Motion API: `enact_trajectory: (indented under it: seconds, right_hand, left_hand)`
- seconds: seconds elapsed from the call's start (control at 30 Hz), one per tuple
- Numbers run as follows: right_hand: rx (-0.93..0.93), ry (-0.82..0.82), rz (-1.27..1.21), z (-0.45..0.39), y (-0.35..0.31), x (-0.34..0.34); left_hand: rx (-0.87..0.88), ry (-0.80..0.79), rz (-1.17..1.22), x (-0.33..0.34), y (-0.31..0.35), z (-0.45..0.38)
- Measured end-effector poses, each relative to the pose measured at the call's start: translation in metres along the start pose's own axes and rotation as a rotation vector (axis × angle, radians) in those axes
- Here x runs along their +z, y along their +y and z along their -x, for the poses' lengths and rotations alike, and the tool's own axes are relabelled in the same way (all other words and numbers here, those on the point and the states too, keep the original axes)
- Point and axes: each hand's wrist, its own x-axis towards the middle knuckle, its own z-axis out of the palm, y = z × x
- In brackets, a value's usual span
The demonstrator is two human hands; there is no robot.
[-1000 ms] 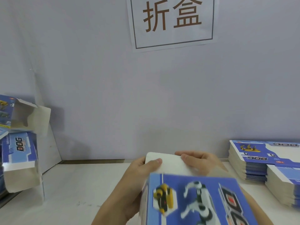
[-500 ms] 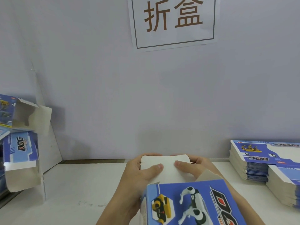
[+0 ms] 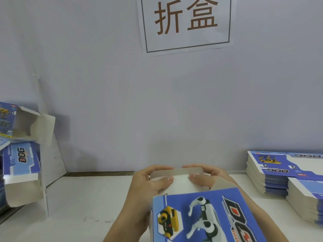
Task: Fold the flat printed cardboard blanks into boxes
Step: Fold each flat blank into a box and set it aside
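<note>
Hands meet at the far end of a blue printed box (image 3: 206, 217) held low in the middle, above the white surface (image 3: 83, 203). Left hand (image 3: 146, 187) and right hand (image 3: 208, 175) each pinch the box's white end flap (image 3: 178, 177), thumbs on its near face and fingers curled over its far edge, which is bent toward the person. Stacks of flat blanks (image 3: 272, 173) sit on the surface at the right, well apart. Folded boxes (image 3: 21, 163) are piled at the left edge. A paper sign (image 3: 186, 23) hangs on the wall behind.
</note>
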Motion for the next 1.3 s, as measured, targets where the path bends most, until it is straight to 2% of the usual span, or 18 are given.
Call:
enact_trajectory:
  seconds: [0.13, 0.23, 0.37, 0.47, 0.53, 0.6, 0.7, 0.8, 0.97, 1.17, 1.3]
  right_hand:
    - [0.047, -0.009, -0.003, -0.003, -0.013, 0.007]
    - [0.092, -0.119, -0.010, 0.007, -0.022, 0.013]
    - [0.115, -0.192, 0.098, 0.017, -0.032, 0.022]
    - [0.105, -0.253, 0.013, 0.030, -0.032, 0.021]
    - [0.038, -0.189, -0.045, 0.028, -0.030, 0.020]
    - [-0.074, -0.058, -0.079, 0.029, -0.032, 0.022]
    - [-0.251, 0.108, -0.108, 0.029, -0.032, 0.023]
    - [-0.355, 0.159, -0.094, 0.029, -0.033, 0.027]
    - [-0.485, 0.213, 0.019, 0.028, -0.033, 0.037]
    - [-0.567, 0.252, 0.154, 0.028, -0.033, 0.044]
    - [-0.500, 0.271, 0.240, 0.021, -0.041, 0.040]
  left_hand:
    - [0.048, 0.153, 0.015, -0.009, 0.000, -0.002]
    - [0.002, 0.273, 0.126, -0.023, -0.005, -0.005]
    - [0.015, 0.311, 0.164, -0.034, -0.009, -0.008]
    - [0.043, 0.301, 0.167, -0.035, -0.009, -0.014]
    - [0.050, 0.271, 0.186, -0.034, -0.007, -0.015]
    - [0.104, 0.212, 0.192, -0.032, -0.004, -0.011]
    - [0.199, -0.013, 0.057, -0.018, 0.014, -0.004]
    - [0.273, -0.130, -0.036, -0.004, 0.023, 0.005]
    - [0.314, -0.176, -0.046, -0.005, 0.030, 0.021]
    - [0.488, 0.013, -0.013, 0.004, 0.036, 0.026]
    - [0.591, 0.093, -0.075, 0.009, 0.036, 0.030]
